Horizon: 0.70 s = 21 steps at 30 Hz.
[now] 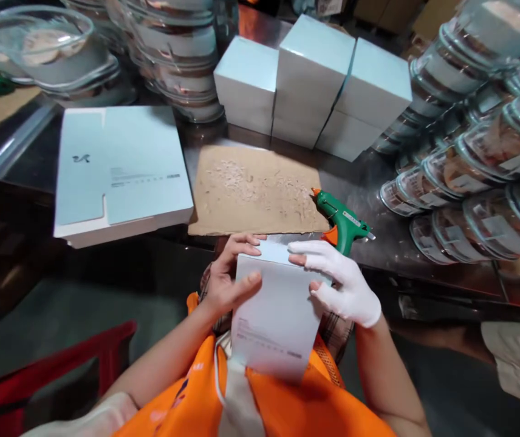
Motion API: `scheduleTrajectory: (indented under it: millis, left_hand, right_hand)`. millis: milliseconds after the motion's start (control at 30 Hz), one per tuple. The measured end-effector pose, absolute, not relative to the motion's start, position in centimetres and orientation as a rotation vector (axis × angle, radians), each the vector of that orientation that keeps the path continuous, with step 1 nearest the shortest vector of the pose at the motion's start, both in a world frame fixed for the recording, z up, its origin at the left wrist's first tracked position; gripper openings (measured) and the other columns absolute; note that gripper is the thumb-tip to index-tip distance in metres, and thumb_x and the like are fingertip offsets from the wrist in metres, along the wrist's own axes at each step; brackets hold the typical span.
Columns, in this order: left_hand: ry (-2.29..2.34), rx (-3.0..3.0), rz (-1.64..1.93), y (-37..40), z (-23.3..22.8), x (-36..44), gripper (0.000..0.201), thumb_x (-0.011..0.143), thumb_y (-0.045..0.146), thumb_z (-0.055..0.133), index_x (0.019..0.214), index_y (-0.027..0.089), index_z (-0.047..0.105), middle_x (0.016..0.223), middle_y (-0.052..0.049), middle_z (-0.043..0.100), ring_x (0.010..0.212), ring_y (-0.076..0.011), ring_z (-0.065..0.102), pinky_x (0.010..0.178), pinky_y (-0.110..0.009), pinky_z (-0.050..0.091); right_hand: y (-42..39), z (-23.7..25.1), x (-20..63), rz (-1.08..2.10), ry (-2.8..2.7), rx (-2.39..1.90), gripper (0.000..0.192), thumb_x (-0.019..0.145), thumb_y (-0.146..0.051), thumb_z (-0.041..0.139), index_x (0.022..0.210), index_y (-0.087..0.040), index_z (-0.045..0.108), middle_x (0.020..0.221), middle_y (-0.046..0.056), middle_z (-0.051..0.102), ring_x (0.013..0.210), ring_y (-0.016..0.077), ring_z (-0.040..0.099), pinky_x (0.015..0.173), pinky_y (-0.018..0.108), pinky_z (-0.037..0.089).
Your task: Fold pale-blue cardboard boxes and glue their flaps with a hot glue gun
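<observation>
A pale blue-white carton (278, 309) with small print on its near face stands upright against my orange apron, at the table's front edge. My bare left hand (235, 273) grips its left side, thumb on the face and fingers over the top. On the right side, my right hand (342, 282), in a white glove with some bare fingertips, clasps the top edge and the face. Just beyond that hand a green glue gun (342, 218) with an orange nozzle and trigger lies on the table. Beside it is a cardboard sheet (255, 212) marked with dried glue bits.
Flat carton blanks (141, 145) lie stacked at the left. Closed white boxes (314, 67), some tied with a dark band, stand at the back. Glass containers (178, 54) rise in stacks behind, with more glass containers (451, 188) at right. A red stool (73, 358) is lower left; another person's arm (442, 340) shows at right.
</observation>
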<state>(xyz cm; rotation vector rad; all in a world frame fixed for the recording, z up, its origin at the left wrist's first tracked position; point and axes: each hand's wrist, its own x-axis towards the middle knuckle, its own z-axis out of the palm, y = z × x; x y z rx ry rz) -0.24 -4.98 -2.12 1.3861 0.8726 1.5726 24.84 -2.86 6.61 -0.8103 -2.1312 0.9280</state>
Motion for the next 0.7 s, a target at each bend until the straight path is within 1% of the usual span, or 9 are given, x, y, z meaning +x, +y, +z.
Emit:
scheduleTrajectory:
  millis: [200,400,433,500,533,567,600,667,700]
  left_hand:
    - [0.817,1.412,1.572,-5.0,-1.1,-0.6,0.023,0.095,0.043,0.079,0.109,0.025,0.074,0.116,-0.011,0.077,0.126,-0.0341,0.073,0.109,-0.055,0.059]
    - [0.796,1.492,1.606,-4.7,-1.0,-0.7,0.020,0.095,0.041,0.078,0.106,0.025,0.075,0.109,-0.009,0.077,0.123,-0.0323,0.074,0.106,-0.054,0.061]
    - [0.811,1.494,1.620,-4.5,-0.9,-1.0,0.020,0.095,0.042,0.079,0.105,0.024,0.075,0.108,-0.009,0.077,0.121,-0.0321,0.075,0.105,-0.053,0.061]
    - [0.867,1.449,1.714,-4.1,-0.4,-1.8,0.020,0.093,0.039,0.080,0.103,0.024,0.073,0.108,-0.007,0.077,0.118,-0.0306,0.076,0.105,-0.051,0.061]
    - [0.907,1.399,1.813,-3.9,0.0,-2.3,0.020,0.091,0.036,0.082,0.103,0.023,0.073,0.109,-0.006,0.077,0.117,-0.0294,0.076,0.106,-0.050,0.060]
    - [0.960,1.331,1.931,-3.6,0.4,-2.8,0.021,0.089,0.033,0.084,0.104,0.023,0.072,0.110,-0.004,0.078,0.116,-0.0277,0.076,0.108,-0.048,0.059]
    - [1.022,1.248,2.055,-3.4,0.8,-3.3,0.023,0.087,0.030,0.085,0.105,0.023,0.072,0.110,-0.002,0.078,0.114,-0.0255,0.076,0.110,-0.047,0.057]
    - [1.145,1.087,2.283,-3.0,1.2,-3.7,0.026,0.086,0.030,0.087,0.105,0.023,0.071,0.106,0.003,0.077,0.105,-0.0209,0.075,0.112,-0.043,0.056]
    - [1.196,1.041,2.312,-3.0,1.1,-3.6,0.028,0.088,0.034,0.086,0.108,0.025,0.070,0.107,0.005,0.075,0.105,-0.0194,0.073,0.115,-0.042,0.054]
  right_hand:
    - [-3.0,6.6,24.6,0.841,-2.155,-0.746,0.033,0.104,-0.028,0.062,0.136,-0.031,0.073,0.154,0.010,0.065,0.138,0.0262,0.067,0.114,0.045,0.056]
    - [-2.7,6.3,23.9,0.834,-2.159,-0.779,0.029,0.106,-0.036,0.058,0.129,-0.031,0.074,0.150,0.010,0.067,0.135,0.0285,0.068,0.115,0.050,0.055]
    - [-2.8,6.0,24.0,0.822,-2.125,-0.823,0.032,0.104,-0.042,0.062,0.131,-0.030,0.072,0.154,0.012,0.063,0.137,0.0299,0.066,0.117,0.051,0.053]
    - [-3.6,5.4,24.7,0.744,-1.952,-0.991,0.053,0.096,-0.059,0.072,0.139,-0.028,0.066,0.159,0.015,0.056,0.141,0.0330,0.061,0.117,0.052,0.052]
    - [-4.3,5.1,25.2,0.684,-1.815,-1.095,0.062,0.091,-0.066,0.075,0.139,-0.027,0.065,0.155,0.016,0.058,0.138,0.0330,0.063,0.113,0.050,0.055]
    - [-5.4,4.9,25.5,0.648,-1.686,-1.191,0.065,0.088,-0.073,0.075,0.133,-0.026,0.068,0.143,0.015,0.065,0.128,0.0313,0.067,0.105,0.045,0.059]
    - [-6.6,4.6,25.7,0.669,-1.594,-1.266,0.064,0.087,-0.079,0.073,0.122,-0.025,0.072,0.125,0.013,0.072,0.112,0.0280,0.072,0.093,0.039,0.062]
    - [-9.3,4.1,25.1,0.908,-1.525,-1.347,0.068,0.083,-0.089,0.067,0.100,-0.023,0.076,0.091,0.006,0.074,0.080,0.0213,0.071,0.071,0.030,0.060]
    - [-10.5,3.8,24.5,1.098,-1.510,-1.355,0.072,0.078,-0.092,0.068,0.097,-0.023,0.078,0.085,0.005,0.074,0.073,0.0204,0.071,0.067,0.029,0.060]
